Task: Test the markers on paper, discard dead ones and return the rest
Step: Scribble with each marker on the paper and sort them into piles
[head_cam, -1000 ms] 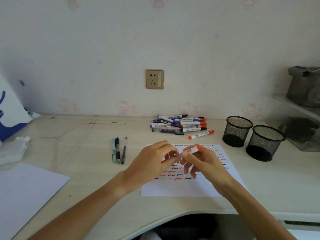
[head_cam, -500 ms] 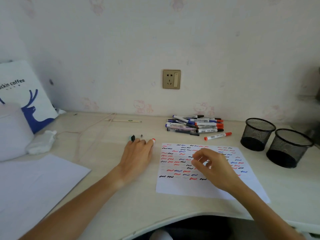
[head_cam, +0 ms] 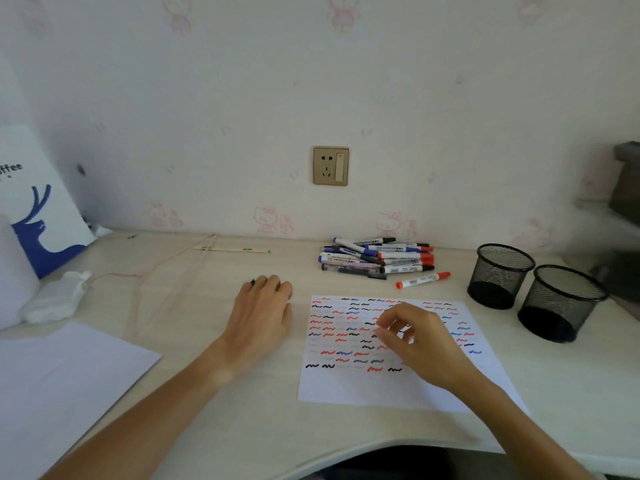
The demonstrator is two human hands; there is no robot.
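Test sheet (head_cam: pixel 391 386) is well used — rows of red, blue and black squiggles cover the upper two thirds, with only the bottom strip blank. So a lot of testing looks done. Some marks read faint grey between the strong ones (likely weak or dead markers, but that's a guess).

What's left looks large: the marker pile (head_cam: pixel 375 254) sits at the back of the table (head_cam: pixel 214 427) against the wall, a dozen or so, all capped as far as I can tell. One red-capped marker (head_cam: pixel 423 280) lies apart, just in front of the pile, between it and the sheet.

Both mesh cups (head_cam: pixel 500 276) (head_cam: pixel 559 303) at right appear empty — I see only dark bottoms, no markers standing in them. So judging from this, nothing has been returned to a cup yet, and I can't tell which cup is for what.

Left hand (head_cam: pixel 261 313) lies palm-down on the table just left of the sheet, fingers together and curled over something small and dark at the fingertips; can't tell what it covers, or whether it's gripping. Right hand (head_cam: pixel 420 344) hovers over the middle of the sheet, thumb and fingertips pinched close, other fingers loosely curled — no marker visible in it, though something small could be hidden in the pinch.

Blank paper (head_cam: pixel 59 386) at far left is untouched.

Estimate: testing partly done, sorting into cups not started.
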